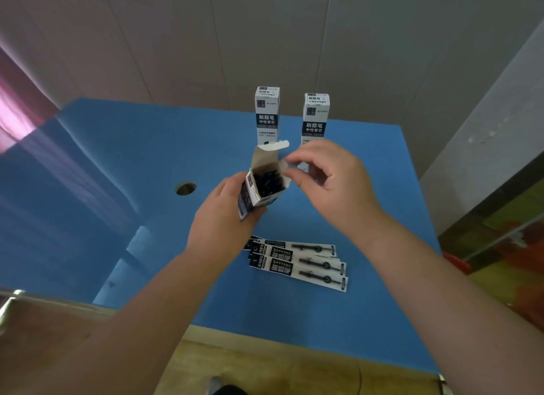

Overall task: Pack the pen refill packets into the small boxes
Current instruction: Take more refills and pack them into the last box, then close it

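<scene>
Refill packets (297, 262) near two upright boxes (267, 115).

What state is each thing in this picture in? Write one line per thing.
Held box: top open, flap up, dark refills inside.
Left hand: grips the held box.
Right hand: fingers pinch a side flap.
Two standing boxes: upright, tops closed.
Loose refill packets: flat on the blue table, unpacked.

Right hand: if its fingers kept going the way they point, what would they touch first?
Probably the side flap of the open white-and-black cardboard box, held by the left hand; the right hand is nearly touching it.
</scene>
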`<state>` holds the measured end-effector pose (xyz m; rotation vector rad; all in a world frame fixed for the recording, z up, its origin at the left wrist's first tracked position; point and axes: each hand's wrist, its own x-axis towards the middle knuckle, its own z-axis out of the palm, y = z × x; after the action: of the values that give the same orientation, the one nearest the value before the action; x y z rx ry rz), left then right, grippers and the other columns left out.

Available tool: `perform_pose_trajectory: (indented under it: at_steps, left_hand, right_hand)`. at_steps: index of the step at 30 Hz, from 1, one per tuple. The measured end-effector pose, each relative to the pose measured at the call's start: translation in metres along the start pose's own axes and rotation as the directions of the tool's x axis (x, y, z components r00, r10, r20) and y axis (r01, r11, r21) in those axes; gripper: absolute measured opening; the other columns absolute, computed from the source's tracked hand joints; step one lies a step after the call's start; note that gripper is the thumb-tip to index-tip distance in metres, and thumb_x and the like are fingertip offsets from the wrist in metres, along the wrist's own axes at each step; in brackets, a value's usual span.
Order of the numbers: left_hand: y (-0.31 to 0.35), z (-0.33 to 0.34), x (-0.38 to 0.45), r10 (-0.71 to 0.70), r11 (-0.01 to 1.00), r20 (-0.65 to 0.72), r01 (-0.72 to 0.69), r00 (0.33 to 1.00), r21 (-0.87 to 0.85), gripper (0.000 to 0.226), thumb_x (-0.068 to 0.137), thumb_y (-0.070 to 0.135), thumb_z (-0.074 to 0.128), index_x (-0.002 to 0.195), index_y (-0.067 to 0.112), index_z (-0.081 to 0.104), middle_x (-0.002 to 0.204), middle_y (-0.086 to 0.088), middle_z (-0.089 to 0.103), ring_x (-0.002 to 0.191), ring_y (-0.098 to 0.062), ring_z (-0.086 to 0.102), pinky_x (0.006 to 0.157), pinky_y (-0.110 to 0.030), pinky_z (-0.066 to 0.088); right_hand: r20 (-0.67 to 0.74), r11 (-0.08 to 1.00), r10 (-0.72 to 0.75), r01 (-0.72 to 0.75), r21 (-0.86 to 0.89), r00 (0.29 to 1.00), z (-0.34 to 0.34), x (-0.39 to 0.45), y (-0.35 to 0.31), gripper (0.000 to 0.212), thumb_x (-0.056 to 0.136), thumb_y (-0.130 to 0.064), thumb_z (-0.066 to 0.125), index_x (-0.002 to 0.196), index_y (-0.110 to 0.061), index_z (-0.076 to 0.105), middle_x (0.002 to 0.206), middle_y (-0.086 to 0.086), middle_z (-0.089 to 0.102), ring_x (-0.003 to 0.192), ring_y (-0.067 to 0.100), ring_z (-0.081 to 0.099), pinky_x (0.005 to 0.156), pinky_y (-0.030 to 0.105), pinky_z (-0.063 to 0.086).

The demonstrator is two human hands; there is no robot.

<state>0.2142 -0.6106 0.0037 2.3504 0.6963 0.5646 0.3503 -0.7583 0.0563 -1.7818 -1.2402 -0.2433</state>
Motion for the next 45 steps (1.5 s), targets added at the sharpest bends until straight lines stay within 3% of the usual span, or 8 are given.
perform_pose_trajectory:
  at_steps: [3, 6, 9, 11, 16, 24, 31, 45]
  left_hand:
    - [0.0, 0.001, -0.001, -0.002, 1.0, -0.001, 0.002, 1.0, -0.012, 0.051, 0.088, 0.035, 0.075, 0.131, 0.042, 0.048, 0.119, 0.024, 0.055, 0.11, -0.01, 0.059, 0.087, -0.03, 0.047]
    - [-0.001, 0.001, -0.001, 0.007, 1.0, 0.006, -0.007, 1.0, -0.011, 0.049, 0.088, 0.036, 0.075, 0.129, 0.042, 0.048, 0.119, 0.023, 0.056, 0.109, -0.009, 0.058, 0.086, -0.028, 0.046]
    - [-0.001, 0.0, -0.001, 0.013, 1.0, 0.003, -0.013, 1.0, -0.01, 0.05, 0.088, 0.034, 0.074, 0.131, 0.04, 0.05, 0.121, 0.02, 0.058, 0.109, -0.01, 0.058, 0.086, -0.028, 0.044]
    - [-0.001, 0.001, -0.002, 0.011, 1.0, -0.002, -0.011, 1.0, -0.013, 0.051, 0.088, 0.033, 0.075, 0.132, 0.039, 0.05, 0.121, 0.02, 0.057, 0.109, -0.01, 0.058, 0.085, -0.028, 0.044]
    - [-0.006, 0.004, -0.004, 0.004, 1.0, 0.017, -0.004, 1.0, -0.007, 0.048, 0.089, 0.037, 0.074, 0.13, 0.04, 0.05, 0.117, 0.025, 0.053, 0.109, -0.009, 0.058, 0.085, -0.027, 0.043]
    - [-0.01, 0.003, -0.009, -0.01, 1.0, -0.004, 0.01, 1.0, -0.001, 0.045, 0.088, 0.035, 0.075, 0.126, 0.037, 0.052, 0.114, 0.023, 0.053, 0.107, -0.013, 0.06, 0.083, -0.031, 0.047]
    - [-0.021, -0.004, -0.016, -0.045, 0.999, -0.029, 0.044, 0.999, -0.011, 0.046, 0.086, 0.04, 0.077, 0.122, 0.041, 0.05, 0.113, 0.026, 0.051, 0.102, -0.01, 0.061, 0.079, -0.03, 0.047]
    - [-0.03, -0.016, -0.018, -0.027, 0.998, 0.01, 0.027, 1.0, -0.053, 0.048, 0.088, 0.036, 0.076, 0.127, 0.041, 0.049, 0.113, 0.026, 0.049, 0.104, -0.01, 0.058, 0.081, -0.03, 0.046]
  right_hand:
    - [-0.078, 0.979, 0.191, -0.185, 0.081, 0.978, 0.004, -0.021, 0.009, 0.005, 0.095, -0.016, 0.068, 0.098, -0.017, 0.071, 0.087, -0.012, 0.062, 0.07, 0.011, 0.055, 0.067, 0.016, 0.044]
    - [0.166, 0.908, 0.419, -0.412, -0.072, 0.893, 0.01, -0.038, 0.028, 0.009, 0.096, -0.028, 0.066, 0.104, -0.025, 0.07, 0.088, -0.02, 0.06, 0.073, 0.004, 0.055, 0.067, 0.013, 0.039]
    - [0.521, 0.877, 0.473, -0.326, -0.352, 0.711, 0.017, -0.057, 0.036, 0.035, 0.09, -0.043, 0.069, 0.119, -0.023, 0.069, 0.106, -0.012, 0.063, 0.084, 0.004, 0.055, 0.078, 0.022, 0.045]
    - [0.587, 0.88, 0.458, -0.25, -0.403, 0.667, 0.023, -0.068, 0.036, 0.047, 0.086, -0.051, 0.072, 0.123, -0.022, 0.068, 0.114, -0.003, 0.061, 0.1, 0.014, 0.057, 0.087, 0.031, 0.048]
    - [0.579, 0.844, 0.463, -0.133, -0.52, 0.671, 0.03, -0.079, 0.04, 0.055, 0.086, -0.053, 0.069, 0.129, -0.021, 0.061, 0.122, -0.001, 0.056, 0.117, 0.025, 0.049, 0.098, 0.038, 0.041]
    - [0.589, 0.817, 0.492, -0.106, -0.568, 0.641, 0.032, -0.073, 0.038, 0.046, 0.081, -0.05, 0.074, 0.121, -0.027, 0.067, 0.112, -0.001, 0.062, 0.112, 0.025, 0.053, 0.089, 0.035, 0.037]
    - [0.535, 0.823, 0.464, -0.12, -0.556, 0.706, 0.031, -0.078, 0.034, 0.046, 0.082, -0.046, 0.076, 0.122, -0.028, 0.064, 0.112, -0.003, 0.062, 0.11, 0.023, 0.056, 0.088, 0.036, 0.041]
    - [0.569, 0.797, 0.542, -0.165, -0.581, 0.619, 0.034, -0.073, 0.024, 0.02, 0.089, -0.041, 0.068, 0.105, -0.03, 0.069, 0.103, -0.007, 0.068, 0.098, 0.019, 0.063, 0.082, 0.032, 0.05]
